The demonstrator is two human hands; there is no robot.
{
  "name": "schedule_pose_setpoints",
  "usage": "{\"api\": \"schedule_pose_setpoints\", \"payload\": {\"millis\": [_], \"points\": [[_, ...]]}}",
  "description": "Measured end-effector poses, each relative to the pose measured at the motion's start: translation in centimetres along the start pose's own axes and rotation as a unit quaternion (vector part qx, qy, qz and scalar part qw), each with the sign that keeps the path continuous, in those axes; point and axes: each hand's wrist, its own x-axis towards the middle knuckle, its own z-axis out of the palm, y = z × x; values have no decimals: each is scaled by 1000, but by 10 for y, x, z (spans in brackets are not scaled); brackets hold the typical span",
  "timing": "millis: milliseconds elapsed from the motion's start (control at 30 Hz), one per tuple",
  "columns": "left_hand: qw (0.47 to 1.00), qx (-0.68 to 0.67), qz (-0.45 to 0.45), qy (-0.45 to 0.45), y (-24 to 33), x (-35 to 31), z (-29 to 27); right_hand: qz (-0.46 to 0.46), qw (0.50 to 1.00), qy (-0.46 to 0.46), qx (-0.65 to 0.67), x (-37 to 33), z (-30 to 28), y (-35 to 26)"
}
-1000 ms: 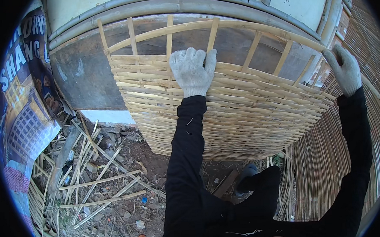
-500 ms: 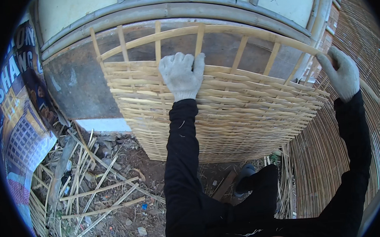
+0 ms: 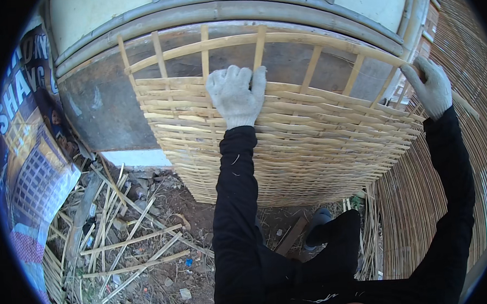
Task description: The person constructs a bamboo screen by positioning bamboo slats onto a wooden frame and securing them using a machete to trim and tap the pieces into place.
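A woven bamboo panel [image 3: 287, 144] leans in front of me, its upright slats standing above the topmost tight row. My left hand [image 3: 237, 96], in a pale knit glove, curls its fingers over that top row between two uprights. Above it, a long bamboo strip [image 3: 303, 37] bows across the upright slats, passing in front of some and behind others. My right hand [image 3: 432, 87], gloved too, pinches this strip near the panel's upper right corner. The strip's free end [image 3: 464, 105] sticks out to the right beyond my hand.
Behind the panel stand a dark board [image 3: 104, 112] and bamboo rails [image 3: 236, 10]. A slatted bamboo screen [image 3: 423, 219] curves along the right. Loose bamboo strips [image 3: 134, 265] and rubble litter the ground at left, beside a printed banner [image 3: 37, 157]. My foot [image 3: 318, 219] is below the panel.
My right hand has shifted slightly left, toward the panel's corner, still on the strip. The left hand keeps its hold on the panel, and the whole view has shifted a little.
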Motion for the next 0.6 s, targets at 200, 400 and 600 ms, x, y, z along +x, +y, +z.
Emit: {"api": "schedule_pose_setpoints", "payload": {"millis": [200,400,600], "points": [[999,-11,4,30,-6,-7,-9,16,1000,-3,6,-17,0,-14],[1000,-22,-1,23,-11,-12,-10,25,999,-12,20,-23,6,-16],[999,-37,-1,20,-12,-12,-6,19,1000,-8,22,-28,13,-14]]}}
